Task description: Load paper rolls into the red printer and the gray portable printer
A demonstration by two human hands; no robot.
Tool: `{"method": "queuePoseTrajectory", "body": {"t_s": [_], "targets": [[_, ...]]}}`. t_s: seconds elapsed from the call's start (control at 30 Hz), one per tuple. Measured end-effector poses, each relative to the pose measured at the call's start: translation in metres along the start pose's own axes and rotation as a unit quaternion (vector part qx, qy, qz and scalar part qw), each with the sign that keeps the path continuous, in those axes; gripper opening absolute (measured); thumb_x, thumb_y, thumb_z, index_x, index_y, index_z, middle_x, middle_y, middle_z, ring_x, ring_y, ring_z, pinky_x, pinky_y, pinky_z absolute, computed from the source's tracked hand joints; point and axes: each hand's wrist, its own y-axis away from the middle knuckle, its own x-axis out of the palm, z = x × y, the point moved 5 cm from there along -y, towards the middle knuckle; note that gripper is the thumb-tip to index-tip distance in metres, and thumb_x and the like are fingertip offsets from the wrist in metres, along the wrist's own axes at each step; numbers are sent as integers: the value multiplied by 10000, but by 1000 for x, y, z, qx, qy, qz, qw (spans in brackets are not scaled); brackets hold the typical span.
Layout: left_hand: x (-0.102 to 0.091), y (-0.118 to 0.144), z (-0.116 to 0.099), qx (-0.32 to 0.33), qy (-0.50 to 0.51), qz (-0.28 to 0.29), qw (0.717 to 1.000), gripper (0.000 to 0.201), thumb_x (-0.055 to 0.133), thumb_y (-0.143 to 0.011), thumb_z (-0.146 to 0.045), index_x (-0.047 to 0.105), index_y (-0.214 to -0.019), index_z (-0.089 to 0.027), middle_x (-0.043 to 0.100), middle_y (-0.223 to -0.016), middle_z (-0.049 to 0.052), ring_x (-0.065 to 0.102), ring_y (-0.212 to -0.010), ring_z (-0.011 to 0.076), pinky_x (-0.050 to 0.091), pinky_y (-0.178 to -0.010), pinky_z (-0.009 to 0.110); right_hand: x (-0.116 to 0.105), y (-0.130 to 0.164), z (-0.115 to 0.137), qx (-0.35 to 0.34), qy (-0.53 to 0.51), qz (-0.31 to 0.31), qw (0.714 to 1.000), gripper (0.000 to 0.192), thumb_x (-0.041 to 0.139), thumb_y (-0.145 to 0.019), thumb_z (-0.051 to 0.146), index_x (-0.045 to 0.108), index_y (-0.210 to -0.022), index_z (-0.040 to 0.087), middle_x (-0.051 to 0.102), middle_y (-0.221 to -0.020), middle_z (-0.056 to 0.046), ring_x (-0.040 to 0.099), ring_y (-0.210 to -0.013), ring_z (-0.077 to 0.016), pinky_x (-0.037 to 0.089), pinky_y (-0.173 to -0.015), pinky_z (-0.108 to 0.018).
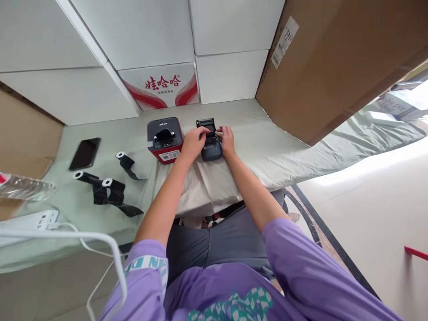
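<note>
While the left hand (195, 140) and right hand (228, 139) flank the dark device (211, 153) right of the red-black box (165, 145), I cannot tell either grip

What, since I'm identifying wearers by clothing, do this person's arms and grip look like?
The short purple left sleeve carries a white band with teal lettering near its hem; the right sleeve, also purple, looks plain. Both forearms are bare. The left grip and right grip are ungloved, with no watch visible.
</note>
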Motion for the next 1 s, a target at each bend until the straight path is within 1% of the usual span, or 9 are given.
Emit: {"method": "queuePoseTrajectory", "body": {"t_s": [0.13, 0.23, 0.3, 0.4, 0.5, 0.6, 0.7, 0.87, 1.0], "targets": [[-5, -42, -11, 17, -167, 168, 971, 359, 578, -906, -120, 861, -1092, -239, 828, -1121, 92, 749, -1104, 278, 550, -1011, 358, -2, -3, -3, -5, 9, -14, 1000, 419, 596, -966, 659, 576, -991, 241, 648, -987, -22, 719, -864, -159, 565, -863, -305], [1, -69, -14, -3, -208, 322, 924, 380, 642, -834, -101, 866, -1107, -241, 838, -1075, 68, 760, -991, 238, 553, -898, 291, -3, -4, -4, -7, 19, -14, 1000, 402, 590, -978, 644, 573, -989, 243, 655, -967, -16, 714, -844, -152, 564, -856, -303], [7, -79, -16, -13, -231, 378, 896, 410, 656, -785, -66, 870, -1089, -239, 840, -1067, 64, 756, -960, 226, 548, -881, 277, -3, -5, -5, -10, 20, -14, 1000, 390, 588, -986, 633, 576, -989, 243, 659, -958, -11, 711, -835, -149, 564, -853, -301], [17, -83, -25, 3, -281, 394, 875, 422, 666, -775, -62, 868, -1107, -226, 833, -1104, 91, 758, -1010, 247, 544, -932, 292, -3, -6, -7, -11, 22, -19, 1000, 377, 583, -995, 622, 575, -984, 244, 662, -943, -6, 709, -830, -147, 563, -852, -301], [26, -74, -34, -3, -356, 381, 853, 431, 665, -832, -92, 840, -1215, -187, 804, -1191, 167, 750, -1120, 310, 549, -994, 349, -3, -7, -8, -10, 28, -20, 999, 352, 571, -1005, 596, 568, -978, 245, 665, -930, -4, 706, -831, -147, 563, -855, -302], [30, -61, -43, -27, -392, 340, 854, 490, 661, -875, -100, 770, -1353, -129, 755, -1282, 245, 715, -1221, 363, 545, -1042, 404, -5, -7, -7, -13, 42, -22, 999, 333, 561, -1001, 580, 555, -976, 248, 656, -924, -3, 708, -865, -153, 561, -851, -300], [32, -52, -50, -29, -392, 322, 861, 540, 635, -908, -83, 702, -1443, -117, 696, -1402, 257, 670, -1311, 359, 537, -1073, 408, -5, -7, -6, -22, 73, -6, 997, 340, 540, -982, 592, 544, -981, 251, 652, -941, -12, 707, -907, -165, 553, -861, -307], [24, -59, -55, -29, -402, 328, 854, 572, 634, -879, -54, 696, -1445, -107, 690, -1412, 264, 659, -1329, 362, 524, -1105, 446, -3, -6, -4, -50, 120, 16, 991, 310, 507, -976, 554, 547, -992, 247, 666, -962, -20, 685, -923, -173, 528, -910, -327], [11, -72, -59, -39, -392, 357, 847, 563, 750, -779, -81, 765, -1340, -130, 731, -1351, 227, 686, -1259, 367, 543, -1065, 432, -3, -5, -2, -52, 126, 7, 991, 257, 474, -996, 487, 554, -989, 243, 668, -955, -18, 680, -907, -170, 528, -895, -322]]}}
